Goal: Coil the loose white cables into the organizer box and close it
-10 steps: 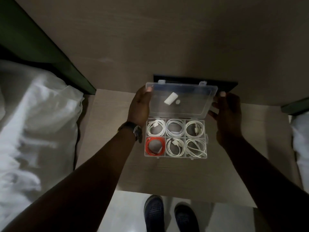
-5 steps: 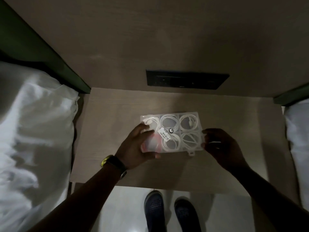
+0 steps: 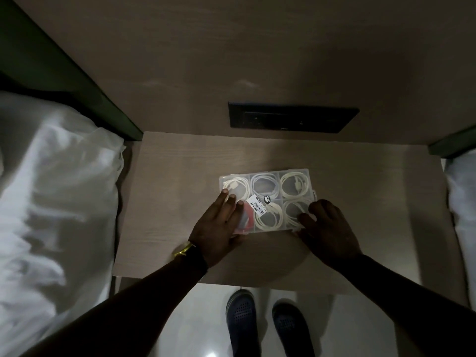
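The clear plastic organizer box [image 3: 266,173] lies flat on the small wooden bedside table [image 3: 167,176] with its lid down. Coiled white cables [image 3: 293,185] fill its compartments, and a red coil [image 3: 248,215] shows at the near left, partly under my fingers. A price sticker [image 3: 258,203] is on the lid. My left hand [image 3: 219,225] lies flat on the lid's near-left part, fingers spread. My right hand [image 3: 327,225] presses on the near-right corner, fingers bent over the front edge.
A black socket panel [image 3: 291,119] is set in the wall behind the table. White bedding [image 3: 51,202] lies to the left and more white bedding [image 3: 463,202] to the right. My dark shoes [image 3: 265,328] stand on the pale floor below the table's front edge.
A second ago both hands held the lid upright and open. The lid came down shut over the cables, and both hands now rest on top of it.
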